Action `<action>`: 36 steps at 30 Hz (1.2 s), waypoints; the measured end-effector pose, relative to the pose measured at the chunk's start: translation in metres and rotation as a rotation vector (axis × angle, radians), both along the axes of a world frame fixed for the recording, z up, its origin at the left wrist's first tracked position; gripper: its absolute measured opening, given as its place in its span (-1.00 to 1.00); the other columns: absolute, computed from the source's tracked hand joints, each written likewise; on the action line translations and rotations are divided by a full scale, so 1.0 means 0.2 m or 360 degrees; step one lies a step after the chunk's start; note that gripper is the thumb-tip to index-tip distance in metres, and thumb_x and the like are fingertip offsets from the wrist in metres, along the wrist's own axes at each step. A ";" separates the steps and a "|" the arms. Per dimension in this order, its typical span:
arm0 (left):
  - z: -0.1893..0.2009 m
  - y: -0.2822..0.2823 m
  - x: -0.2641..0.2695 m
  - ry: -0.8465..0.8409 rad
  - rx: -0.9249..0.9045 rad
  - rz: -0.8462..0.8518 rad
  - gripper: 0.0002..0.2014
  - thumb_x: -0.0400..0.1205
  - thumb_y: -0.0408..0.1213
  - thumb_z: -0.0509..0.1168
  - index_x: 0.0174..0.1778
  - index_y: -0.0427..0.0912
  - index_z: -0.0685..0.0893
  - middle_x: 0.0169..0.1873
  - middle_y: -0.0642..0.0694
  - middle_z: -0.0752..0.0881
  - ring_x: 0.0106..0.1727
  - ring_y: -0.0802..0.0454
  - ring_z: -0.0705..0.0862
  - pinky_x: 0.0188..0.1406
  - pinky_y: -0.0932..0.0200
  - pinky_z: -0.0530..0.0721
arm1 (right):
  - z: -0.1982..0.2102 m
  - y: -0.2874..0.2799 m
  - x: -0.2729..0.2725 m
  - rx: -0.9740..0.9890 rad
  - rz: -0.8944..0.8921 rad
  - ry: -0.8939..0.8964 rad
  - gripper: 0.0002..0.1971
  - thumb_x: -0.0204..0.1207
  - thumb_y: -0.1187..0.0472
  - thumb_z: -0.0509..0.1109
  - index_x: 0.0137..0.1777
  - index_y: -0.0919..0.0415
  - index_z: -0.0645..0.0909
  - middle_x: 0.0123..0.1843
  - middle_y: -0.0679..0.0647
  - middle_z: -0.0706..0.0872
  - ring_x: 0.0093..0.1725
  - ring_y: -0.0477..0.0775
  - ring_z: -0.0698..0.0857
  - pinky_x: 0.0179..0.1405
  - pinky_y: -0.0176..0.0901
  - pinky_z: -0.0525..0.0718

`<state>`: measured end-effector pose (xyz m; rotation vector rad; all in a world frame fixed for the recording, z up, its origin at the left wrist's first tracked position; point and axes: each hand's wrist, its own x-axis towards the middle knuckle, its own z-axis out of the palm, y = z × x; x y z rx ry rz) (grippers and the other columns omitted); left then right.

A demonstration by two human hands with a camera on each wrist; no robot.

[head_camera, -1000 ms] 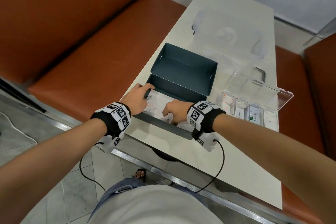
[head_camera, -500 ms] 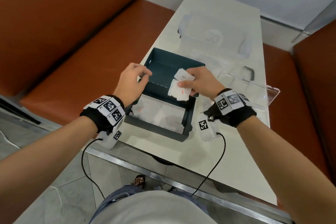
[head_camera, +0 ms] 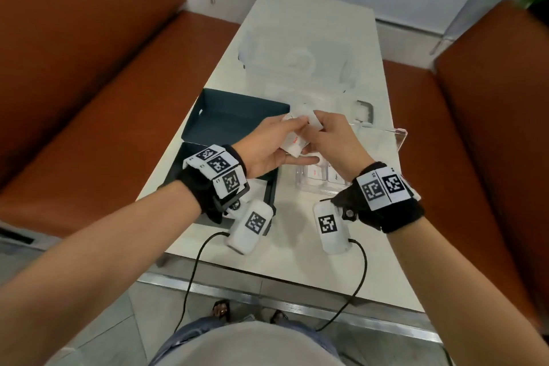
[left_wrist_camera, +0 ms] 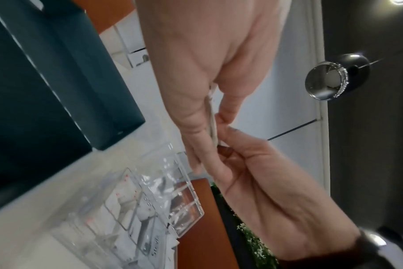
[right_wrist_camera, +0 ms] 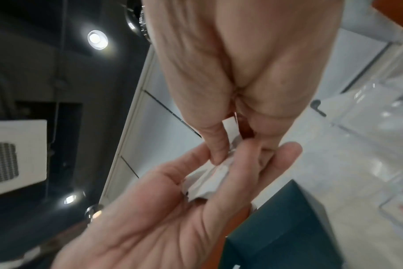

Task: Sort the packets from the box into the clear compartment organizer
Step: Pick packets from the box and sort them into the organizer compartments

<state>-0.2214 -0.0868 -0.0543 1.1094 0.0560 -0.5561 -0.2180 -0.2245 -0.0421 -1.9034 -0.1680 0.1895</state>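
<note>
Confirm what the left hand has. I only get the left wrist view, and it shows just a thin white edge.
Observer: Head view shows the left hand holding small white packets with red print, raised above the table.
Operator: Right hand?
Observer: In the right wrist view the right hand pinches the top of the bundle between thumb and finger.
Operator: Over the box or the organizer?
Observer: Head view puts both hands between them, above the box's right edge and the organizer's left end.
</note>
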 end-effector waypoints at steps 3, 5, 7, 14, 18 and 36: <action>-0.01 -0.08 0.02 0.0060 -0.0015 -0.0042 -0.72 0.78 -0.32 0.14 0.33 -0.39 0.57 0.13 -0.32 0.72 -0.01 -0.12 0.80 -0.07 -0.04 0.81 | -0.01 -0.09 0.00 -0.0420 -0.0004 -0.0063 -0.76 0.63 0.35 0.22 -0.24 0.46 0.56 -0.37 0.24 0.58 -0.38 0.06 0.55 -0.37 -0.09 0.53; -0.02 -0.13 0.03 0.0038 0.0045 -0.0059 -0.76 0.77 -0.36 0.16 0.28 -0.38 0.60 0.07 -0.31 0.73 -0.05 -0.08 0.80 -0.11 0.08 0.81 | 0.00 -0.15 0.00 -0.0518 0.0000 -0.0062 -0.66 0.64 0.33 0.20 -0.36 0.48 0.50 -0.44 0.17 0.46 -0.51 -0.05 0.40 -0.51 -0.23 0.34; -0.02 -0.18 0.03 0.0002 0.0138 -0.0089 -0.79 0.76 -0.36 0.20 0.24 -0.34 0.62 -0.02 -0.27 0.75 -0.12 -0.06 0.79 -0.29 0.22 0.77 | 0.00 -0.22 0.02 -0.0547 -0.0064 -0.0032 -0.61 0.63 0.29 0.23 -0.47 0.37 0.47 -0.49 0.16 0.46 -0.59 -0.12 0.40 -0.54 -0.23 0.29; -0.06 -0.28 0.06 -0.0047 0.0478 -0.0011 -0.78 0.77 -0.48 0.10 0.27 -0.30 0.55 0.06 -0.33 0.70 -0.24 -0.04 0.71 -0.48 0.30 0.64 | -0.07 -0.48 0.12 -0.0497 -0.0472 0.0144 -0.79 0.53 0.33 0.41 0.15 0.27 0.62 -0.14 0.10 0.72 -0.32 -0.04 0.72 -0.35 -0.22 0.69; -0.09 -0.26 0.06 -0.0007 0.0524 0.0062 -0.75 0.76 -0.51 0.08 0.32 -0.35 0.52 0.04 -0.33 0.67 -0.25 -0.07 0.70 -0.45 0.26 0.60 | -0.20 -0.52 0.12 -0.0725 -0.0473 0.0423 -0.66 0.56 0.38 0.39 0.31 0.46 0.57 0.16 0.30 0.73 -0.19 0.10 0.79 -0.24 -0.17 0.78; -0.13 -0.19 0.05 0.0049 0.0502 0.0137 -0.73 0.75 -0.49 0.13 0.36 -0.37 0.53 0.12 -0.36 0.68 -0.11 -0.15 0.72 -0.43 0.25 0.64 | -0.47 -0.42 0.14 -0.1238 -0.0461 0.0304 -0.87 0.44 0.36 0.46 -0.04 0.38 0.69 -0.03 0.27 0.76 0.00 0.26 0.74 -0.01 0.02 0.75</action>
